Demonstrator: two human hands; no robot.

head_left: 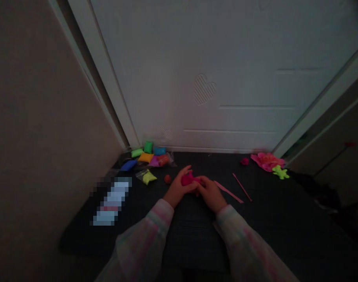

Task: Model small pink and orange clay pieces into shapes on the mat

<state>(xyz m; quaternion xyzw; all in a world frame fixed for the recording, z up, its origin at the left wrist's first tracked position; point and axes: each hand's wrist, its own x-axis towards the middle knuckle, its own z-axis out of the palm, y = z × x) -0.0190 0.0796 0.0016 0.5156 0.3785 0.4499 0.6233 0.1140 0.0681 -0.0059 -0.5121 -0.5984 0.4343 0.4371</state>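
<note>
Head view | pink lump (187, 179) between both hands (179, 188) (212, 193) | each pinching it

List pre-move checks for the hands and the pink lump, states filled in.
1. Pink lump held: ok, between left grip and right grip.
2. Lump's full shape: cannot tell, partly covered.
3. Flat pink tool and thin pink rod in sight: ok, on the table, right grip's side.
4. Reddish ball set down: ok, on the table, left of the left grip.
5. Lighting: not ok, scene is dim.

Packets (146, 157) obstruct left; right seems freer.
</note>
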